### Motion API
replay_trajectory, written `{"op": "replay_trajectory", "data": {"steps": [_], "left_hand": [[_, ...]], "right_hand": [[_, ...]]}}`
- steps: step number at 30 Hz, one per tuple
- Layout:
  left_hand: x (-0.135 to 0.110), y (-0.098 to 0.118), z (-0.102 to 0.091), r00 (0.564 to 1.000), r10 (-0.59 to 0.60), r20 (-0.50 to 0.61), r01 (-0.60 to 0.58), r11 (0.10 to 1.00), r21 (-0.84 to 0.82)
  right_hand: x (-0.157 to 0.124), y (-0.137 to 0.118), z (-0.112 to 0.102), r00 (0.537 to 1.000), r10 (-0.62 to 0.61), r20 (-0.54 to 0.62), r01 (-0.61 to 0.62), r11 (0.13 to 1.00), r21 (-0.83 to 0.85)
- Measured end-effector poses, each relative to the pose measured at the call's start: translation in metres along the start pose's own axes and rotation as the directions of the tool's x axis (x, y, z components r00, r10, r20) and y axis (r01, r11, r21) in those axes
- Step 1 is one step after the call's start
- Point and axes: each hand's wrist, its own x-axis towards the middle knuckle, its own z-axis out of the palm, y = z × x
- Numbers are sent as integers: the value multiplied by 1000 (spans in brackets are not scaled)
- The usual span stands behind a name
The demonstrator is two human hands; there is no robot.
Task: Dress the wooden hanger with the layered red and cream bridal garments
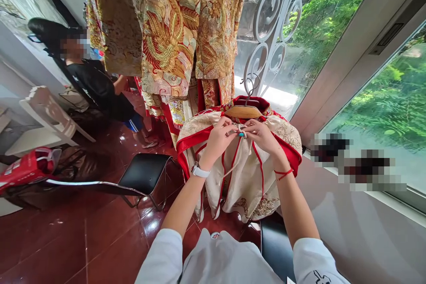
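Note:
In front of me a cream and red embroidered garment [233,159] hangs from a wooden hanger [241,112] with a metal hook. My left hand [222,135] and my right hand [261,135] meet at its upper middle, just below the hanger. Between my fingertips is a pale cord [242,129], looped or knotted, and both hands pinch it. One loose length of the cord trails down to the left over the cloth. A small turquoise spot shows by my left fingertips; I cannot tell what it is.
Gold and red embroidered garments [169,40] hang above and behind. At left are a black chair [146,173], a white chair [49,115], a red bag [29,168] and a person in black [96,84]. Windows line the right; a dark seat [279,248] is below.

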Motion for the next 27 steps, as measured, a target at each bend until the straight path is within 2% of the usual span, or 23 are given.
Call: {"op": "replay_trajectory", "data": {"steps": [2,4,6,9,10,12,14,16,18,20,22,25,27], "left_hand": [[1,-5,-9,999,36,-6,-36,996,78],[-2,-12,-20,998,70,6,-70,985,156],[-7,-20,-30,995,95,43,-102,965,241],[-15,-24,-34,991,81,105,-112,937,332],[-17,-23,-34,992,66,111,-100,936,338],[-19,-21,-32,995,28,100,-57,952,302],[-19,-19,-31,995,-11,97,-11,975,220],[-19,-18,-33,992,-29,122,10,988,156],[-18,-18,-35,988,-31,152,7,988,154],[-17,-18,-37,985,-33,168,-2,978,207],[-18,-18,-37,985,-40,168,-8,961,277],[-20,-16,-33,987,-51,150,-6,934,357],[-22,-14,-30,987,-50,151,-11,926,378]], "right_hand": [[-6,7,-8,981,-20,-195,4,996,-85],[-14,15,-20,921,-53,-385,-12,986,-164],[-22,20,-31,891,-85,-446,-21,973,-228],[-30,20,-34,890,-119,-441,-1,965,-263],[-31,18,-31,884,-109,-454,3,974,-228],[-32,14,-23,889,-23,-457,-1,999,-51],[-34,10,-18,932,105,-346,-44,983,180],[-36,8,-21,959,159,-235,-104,968,230],[-38,9,-32,962,145,-233,-123,987,108],[-41,11,-47,961,61,-271,-94,989,-111],[-46,14,-57,968,-35,-249,-36,960,-277],[-56,19,-59,979,-72,-192,-4,930,-368],[-62,20,-53,965,-60,-255,-61,895,-441]]}}
